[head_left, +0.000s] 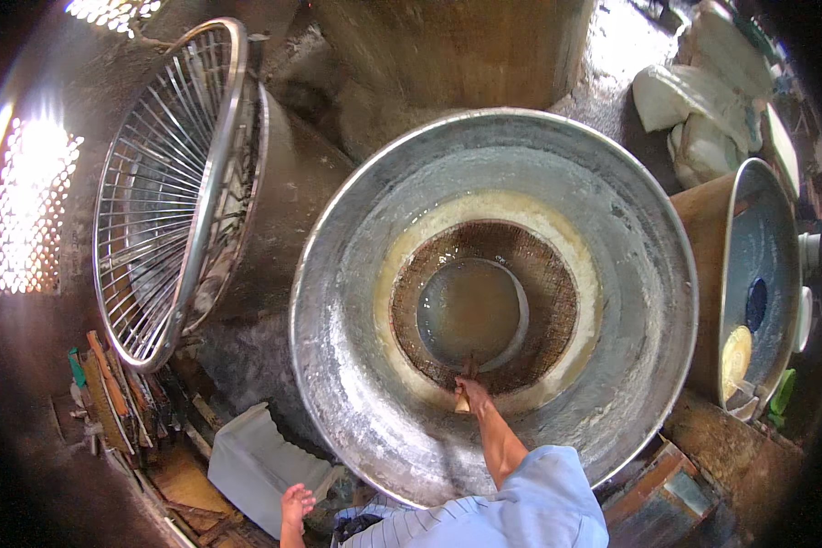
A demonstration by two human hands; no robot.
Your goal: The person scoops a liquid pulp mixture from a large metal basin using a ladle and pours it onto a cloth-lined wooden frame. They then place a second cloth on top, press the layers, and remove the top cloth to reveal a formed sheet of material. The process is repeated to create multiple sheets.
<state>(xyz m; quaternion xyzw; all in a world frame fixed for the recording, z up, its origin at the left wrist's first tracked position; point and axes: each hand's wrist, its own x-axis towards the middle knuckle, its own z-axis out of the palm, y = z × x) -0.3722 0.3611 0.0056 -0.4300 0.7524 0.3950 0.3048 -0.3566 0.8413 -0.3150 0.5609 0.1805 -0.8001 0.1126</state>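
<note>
My right hand (471,398) reaches down into a big round metal vat (498,125) and is closed on a handle with a pale wooden end. This handle leads to a round metal pan (524,315), which looks like a large dipper with murky brownish liquid within its rim. Around the pan is a brown, woven-looking round surface (543,283), ringed by a pale yellowish band (586,265) inside the vat. Out to the left, beyond the vat's near rim, my left hand (297,502) holds nothing, its fingers apart. Close to it sits a grey-white box-like container (265,461).
A barred metal basket (230,137) leans at the left, above stacked wood strips (119,393). On the right stands another metal drum (731,219), with a yellow round thing (736,361) inside. Pale sacks (703,114) lie at the far right. A brown wall-like surface (457,55) rises behind the vat.
</note>
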